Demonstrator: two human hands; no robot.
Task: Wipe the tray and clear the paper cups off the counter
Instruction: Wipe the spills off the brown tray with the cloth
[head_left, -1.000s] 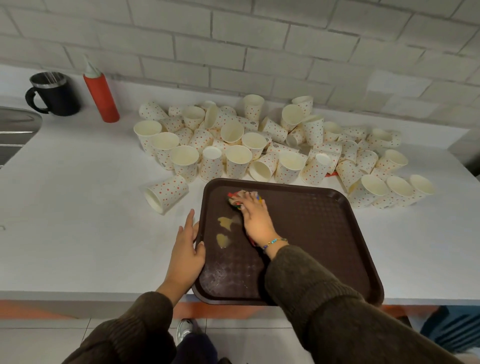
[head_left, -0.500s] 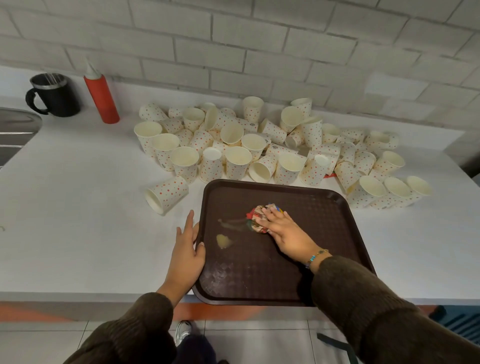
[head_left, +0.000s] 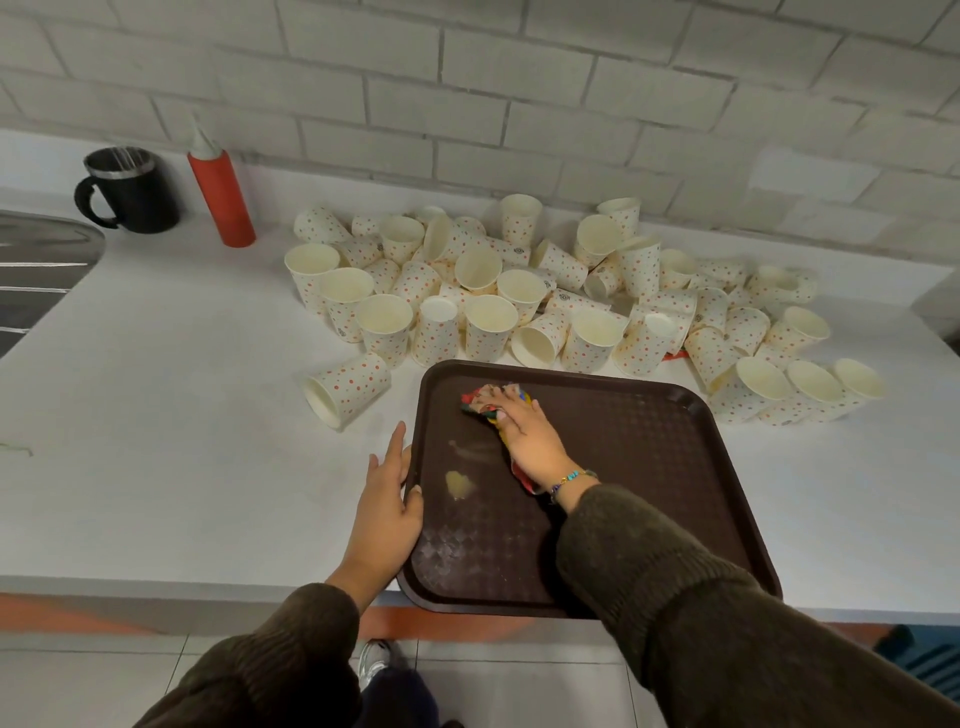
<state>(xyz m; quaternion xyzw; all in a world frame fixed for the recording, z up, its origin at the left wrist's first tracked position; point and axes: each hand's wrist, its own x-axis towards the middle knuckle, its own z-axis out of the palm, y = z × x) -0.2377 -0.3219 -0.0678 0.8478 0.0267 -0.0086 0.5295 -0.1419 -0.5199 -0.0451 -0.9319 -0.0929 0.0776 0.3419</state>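
Wiping the tray (head_left: 649, 467) at the table's (head_left: 156, 415) near edge, with right grip (head_left: 524, 434) pressed flat, unclenched, on the cloth (head_left: 479, 400); left grip (head_left: 387, 501), released, bracing the rim. Next, likely: sweep over the yellow smear (head_left: 460, 484).

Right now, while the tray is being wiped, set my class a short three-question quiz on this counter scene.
1. True or false: the left hand rests on the left rim of the tray.
2. What does the right hand press onto the tray? A) a sponge B) a multicoloured cloth C) a brush
3. Short answer: what stands between the black mug and the paper cups?
Key: 1 true; 2 B; 3 the red bottle.
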